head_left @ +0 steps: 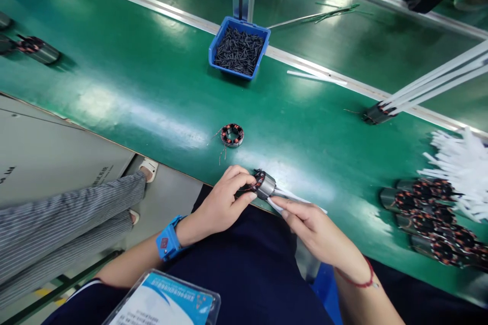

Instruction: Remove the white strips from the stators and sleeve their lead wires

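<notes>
A silver motor stator (pixel 268 186) with copper windings is tilted on its side at the near edge of the green bench. My left hand (pixel 217 203) grips its winding end between thumb and fingers. From the other end stick out thin white strips (pixel 295 196), and my right hand (pixel 318 226) pinches one white strip (pixel 275 206) close to the stator. How deep the strips sit inside is hidden. Just beyond my left hand, a thin ring-shaped stator (pixel 232 135) with loose wire ends lies flat on the bench.
Against the back rail stands a blue bin (pixel 213 53) of small black pieces. At right are a stator (pixel 376 114) with long white strips, a white strip pile (pixel 463 172) and several stators (pixel 423 208). More stators (pixel 43 51) lie far left. A person's striped trousers (pixel 76 228) show at left.
</notes>
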